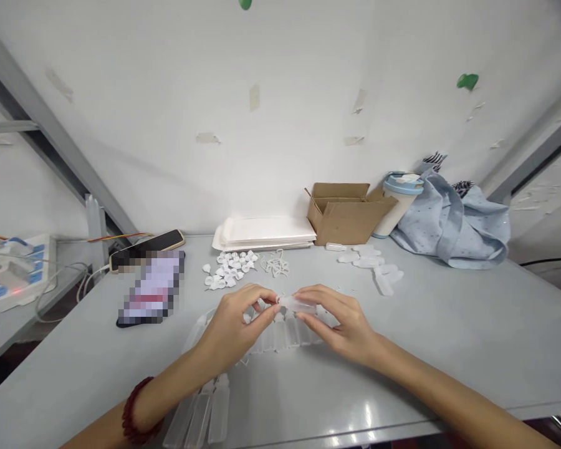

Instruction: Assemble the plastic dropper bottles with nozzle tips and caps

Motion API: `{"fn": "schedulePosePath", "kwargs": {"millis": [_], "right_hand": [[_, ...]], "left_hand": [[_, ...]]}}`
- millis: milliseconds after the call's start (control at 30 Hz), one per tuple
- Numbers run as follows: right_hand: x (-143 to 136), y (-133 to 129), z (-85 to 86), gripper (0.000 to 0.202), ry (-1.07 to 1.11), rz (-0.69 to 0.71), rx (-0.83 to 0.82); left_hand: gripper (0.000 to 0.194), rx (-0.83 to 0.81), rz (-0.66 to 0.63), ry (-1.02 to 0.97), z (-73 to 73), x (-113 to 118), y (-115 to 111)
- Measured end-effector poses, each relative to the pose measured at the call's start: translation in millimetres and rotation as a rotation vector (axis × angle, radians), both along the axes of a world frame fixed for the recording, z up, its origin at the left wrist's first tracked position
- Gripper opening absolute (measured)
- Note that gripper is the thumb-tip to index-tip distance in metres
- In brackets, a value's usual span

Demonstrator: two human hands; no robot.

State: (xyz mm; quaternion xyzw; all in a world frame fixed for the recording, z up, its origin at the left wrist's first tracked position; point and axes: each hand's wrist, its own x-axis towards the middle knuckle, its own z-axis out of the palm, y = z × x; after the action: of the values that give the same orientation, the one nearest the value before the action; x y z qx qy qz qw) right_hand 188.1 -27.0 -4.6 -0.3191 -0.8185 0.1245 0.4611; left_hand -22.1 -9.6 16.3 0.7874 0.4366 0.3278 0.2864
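While left hand point(236, 319) pinches its end, right hand point(345, 319) its body, the bottle point(299, 305) seems light, squeezable, best gripped mid-length.

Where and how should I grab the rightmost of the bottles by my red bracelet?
Probably pinch the rightmost bottle mid-body, coming from the right: its long body lies beside bare table there, while another bottle lies close on its left.
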Motion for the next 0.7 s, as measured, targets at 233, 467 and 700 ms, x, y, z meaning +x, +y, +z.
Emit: {"fn": "schedulePosePath", "kwargs": {"millis": [233, 467, 700], "right_hand": [[-1, -1, -1.8, 0.023, -0.038, -0.001, 0.011], [-1, 1, -6.8, 0.024, -0.068, -0.028, 0.005], [1, 2, -14.1, 0.026, -0.115, -0.084, -0.038]], "left_hand": [[0.018, -0.03, -0.044, -0.04, -3.0, 0, 0], [0.025, 0.001, -0.084, -0.03, -2.5, 0, -4], [0.035, 0.201, -0.227, 0.016, -3.2, 0, -8]]}}
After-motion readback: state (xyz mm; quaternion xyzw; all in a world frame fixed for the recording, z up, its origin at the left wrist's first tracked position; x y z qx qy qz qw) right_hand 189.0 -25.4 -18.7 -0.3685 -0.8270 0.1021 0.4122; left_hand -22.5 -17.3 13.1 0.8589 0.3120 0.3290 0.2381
